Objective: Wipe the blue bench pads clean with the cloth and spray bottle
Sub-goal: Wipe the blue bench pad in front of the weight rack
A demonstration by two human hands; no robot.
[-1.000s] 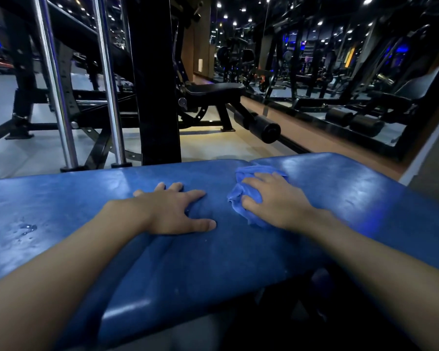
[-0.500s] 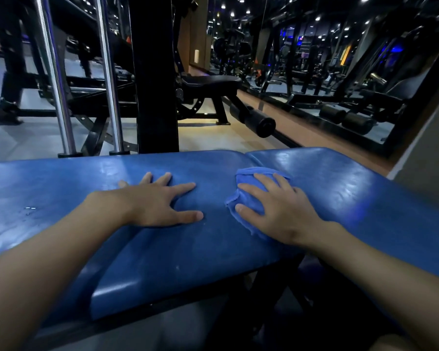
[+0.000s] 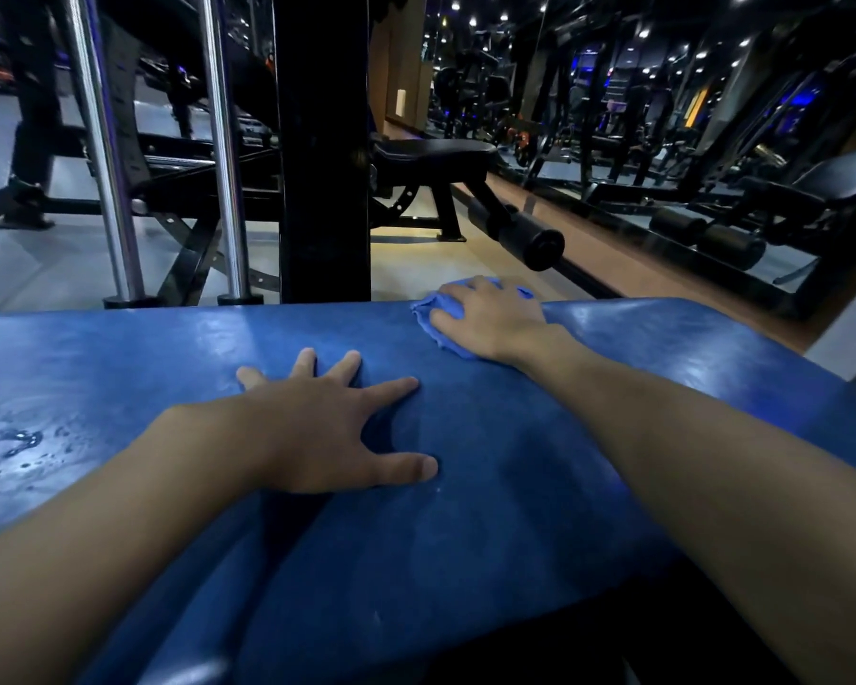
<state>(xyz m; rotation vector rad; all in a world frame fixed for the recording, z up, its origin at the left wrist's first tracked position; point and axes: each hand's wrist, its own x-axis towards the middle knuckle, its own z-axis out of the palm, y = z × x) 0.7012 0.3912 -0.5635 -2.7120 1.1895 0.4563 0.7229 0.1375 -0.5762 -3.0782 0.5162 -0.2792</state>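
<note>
- Pad (image 3: pixel 515 511): one long blue surface running across in front of you, with both forearms over it.
- Left hand (image 3: pixel 317 427): flat on the middle of the pad, fingers spread and straight. It holds nothing and is only bracing.
- Droplets (image 3: pixel 21 442): an unwiped wet patch on the pad, well left of your left hand.
- Right hand (image 3: pixel 490 321): palm down on the cloth (image 3: pixel 426 311) at the pad's far edge, right of centre. The fingers lie over it and press rather than grip. The fingertips are partly hidden past the edge.
- The cloth is bunched under that hand, with blue folds showing on its left and near sides.
- Spray bottle: not in view.
- Step, as I read it: mid-wipe, with the stroke at its far limit.
- Next move, my call: draw the cloth toward you with even pressure, then work left to the droplets. Lift the left hand clear before the cloth gets there.
- The right end of the pad looks dry and shiny. I can't tell whether it's done.
- Beyond the pad: black post (image 3: pixel 324 140), chrome rods (image 3: pixel 226 140), black bench (image 3: pixel 433 150). None of them touch the pad.
</note>
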